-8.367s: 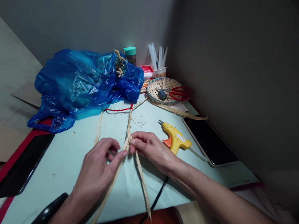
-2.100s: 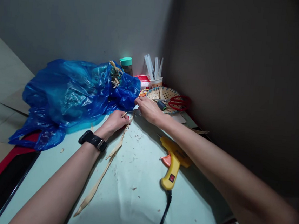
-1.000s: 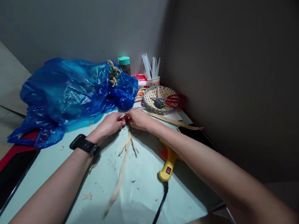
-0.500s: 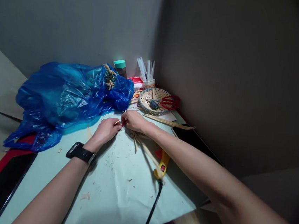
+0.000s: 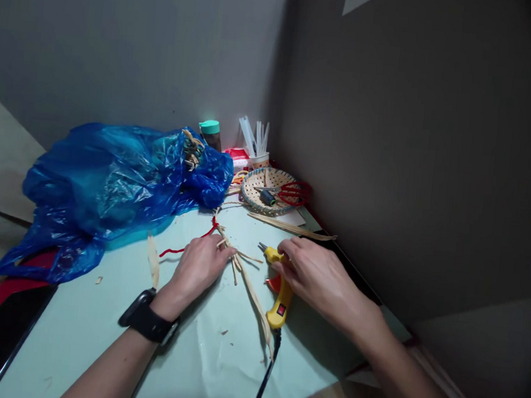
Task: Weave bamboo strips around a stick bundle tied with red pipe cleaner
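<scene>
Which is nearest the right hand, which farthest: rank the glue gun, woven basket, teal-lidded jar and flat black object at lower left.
From the right hand, head view:
1. Glue gun: right at the hand.
2. Woven basket: beyond it, slightly left.
3. Teal-lidded jar: farther back, left.
4. Flat black object: far left edge.

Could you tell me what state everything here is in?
Left hand: touching the braid, grip partly hidden.
Right hand: curled over the glue gun, grip unclear.
Braid: near end loose, strips spread.
Glue gun: lying on its side.
Red yarn: partly hidden.
Blue bag: crumpled, bulging.
Jar: lid on.
Cup: holding white sticks.
Basket: holding scissors and spool.
Watch: strapped on.
</scene>
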`<state>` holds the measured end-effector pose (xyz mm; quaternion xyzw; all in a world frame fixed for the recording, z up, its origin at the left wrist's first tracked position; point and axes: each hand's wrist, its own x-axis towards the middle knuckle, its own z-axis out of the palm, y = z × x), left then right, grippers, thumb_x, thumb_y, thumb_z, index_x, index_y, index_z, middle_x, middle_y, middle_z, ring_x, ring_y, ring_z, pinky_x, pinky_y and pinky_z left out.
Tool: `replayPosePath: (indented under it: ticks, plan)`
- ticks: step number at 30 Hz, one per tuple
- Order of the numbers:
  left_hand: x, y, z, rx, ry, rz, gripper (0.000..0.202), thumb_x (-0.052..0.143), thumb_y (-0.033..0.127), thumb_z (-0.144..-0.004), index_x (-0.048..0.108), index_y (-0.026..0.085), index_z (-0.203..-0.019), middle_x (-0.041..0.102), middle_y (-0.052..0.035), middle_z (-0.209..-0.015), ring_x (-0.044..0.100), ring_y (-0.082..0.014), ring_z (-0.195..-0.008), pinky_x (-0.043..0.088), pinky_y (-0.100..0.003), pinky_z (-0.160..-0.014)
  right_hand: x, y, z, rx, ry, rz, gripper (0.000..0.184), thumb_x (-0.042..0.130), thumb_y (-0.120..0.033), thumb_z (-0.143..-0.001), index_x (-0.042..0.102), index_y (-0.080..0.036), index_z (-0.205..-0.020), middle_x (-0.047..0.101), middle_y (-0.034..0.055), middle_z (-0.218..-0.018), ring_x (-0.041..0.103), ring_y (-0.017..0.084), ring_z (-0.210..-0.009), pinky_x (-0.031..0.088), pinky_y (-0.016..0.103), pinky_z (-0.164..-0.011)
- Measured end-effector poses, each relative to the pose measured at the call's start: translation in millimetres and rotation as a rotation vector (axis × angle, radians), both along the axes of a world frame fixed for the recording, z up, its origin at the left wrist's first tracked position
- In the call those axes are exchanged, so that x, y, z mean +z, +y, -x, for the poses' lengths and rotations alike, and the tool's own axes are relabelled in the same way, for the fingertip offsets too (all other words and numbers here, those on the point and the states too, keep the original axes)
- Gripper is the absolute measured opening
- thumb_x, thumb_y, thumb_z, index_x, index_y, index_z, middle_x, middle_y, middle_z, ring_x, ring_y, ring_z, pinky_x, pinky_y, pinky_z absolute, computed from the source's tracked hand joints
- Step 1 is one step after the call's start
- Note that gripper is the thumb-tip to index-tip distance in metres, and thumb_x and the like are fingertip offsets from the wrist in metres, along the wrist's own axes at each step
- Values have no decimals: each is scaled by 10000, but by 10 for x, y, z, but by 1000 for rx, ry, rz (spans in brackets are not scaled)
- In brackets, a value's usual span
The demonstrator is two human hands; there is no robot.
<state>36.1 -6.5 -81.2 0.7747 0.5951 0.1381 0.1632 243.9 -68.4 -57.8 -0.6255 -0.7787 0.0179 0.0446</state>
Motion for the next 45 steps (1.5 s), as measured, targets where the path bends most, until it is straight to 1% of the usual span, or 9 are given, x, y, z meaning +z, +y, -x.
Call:
replayPosePath:
  ticks: [6, 11, 14, 18, 22, 28, 35, 41, 45]
  plan:
    - [-120, 93, -138, 35, -82, 47, 134, 604, 284, -716, 516, 198, -663, 597, -50, -661, 537, -222, -676, 270, -291, -586, -211, -43, 32, 15, 84, -38, 65, 509, -171, -841, 538, -167, -899, 562, 90, -957, 502, 199, -840, 363, 296, -699]
    - [-150, 104, -48, 73, -237, 171, 162, 594, 237, -679, 479, 189, -575, 518, -7, -567, 458, -149, -565, 277, -265, -543, -184, 124, -9, 26, 130, 1, 128, 487, -39, -799, 525, -128, -882, 549, 108, -951, 482, 184, -836, 359, 278, -723]
    - [-167, 84, 24, 89, -381, 285, 213, 559, 306, -723, 421, 196, -604, 441, 33, -519, 384, -104, -481, 262, -234, -475, -98, 213, -14, 19, 105, 4, 162, 436, -3, -808, 531, -124, -858, 552, 126, -953, 486, 179, -811, 349, 277, -693]
    - [-145, 9, 104, 122, -724, 513, 274, 568, 402, -751, 386, 208, -687, 337, 93, -454, 260, -60, -393, 184, -193, -396, 26, 304, 151, 102, 278, 35, 118, 456, -175, -889, 552, -131, -940, 594, 117, -930, 528, 183, -807, 352, 269, -675]
    - [-175, -65, 141, 163, -1071, 637, 303, 687, 354, -688, 440, 188, -744, 330, 114, -470, 227, -26, -378, 127, -165, -375, -33, 451, 457, 176, 555, 212, 304, 428, -361, -917, 567, -163, -1102, 640, 81, -865, 563, 172, -775, 351, 247, -642]
    - [-249, -59, 168, 193, -1073, 607, 233, 667, 251, -711, 519, 162, -868, 369, 109, -500, 267, -23, -372, 160, -161, -369, -264, 677, 580, 251, 677, 327, 216, 481, -217, -841, 613, -158, -1001, 616, 18, -712, 514, 129, -670, 315, 224, -611]
    - [-243, -42, 181, 196, -1026, 676, 181, 651, 257, -742, 540, 156, -844, 389, 96, -545, 256, -24, -400, 165, -177, -389, -266, 602, 538, 174, 671, 331, 134, 438, -205, -844, 560, -169, -887, 576, 14, -729, 464, 119, -646, 281, 227, -584]
    - [-192, -34, 207, 166, -995, 743, 184, 656, 245, -745, 487, 173, -744, 410, 82, -581, 299, -38, -475, 218, -166, -443, -343, 571, 590, 92, 813, 465, 146, 401, -222, -878, 529, -191, -939, 589, 20, -810, 494, 127, -711, 316, 218, -594]
    - [-149, -8, 213, 202, -1016, 813, 225, 688, 228, -705, 470, 174, -715, 379, 99, -540, 235, -30, -447, 168, -168, -431, -330, 593, 620, 72, 852, 527, 226, 359, -298, -935, 547, -186, -880, 603, 19, -807, 499, 126, -727, 324, 232, -620]
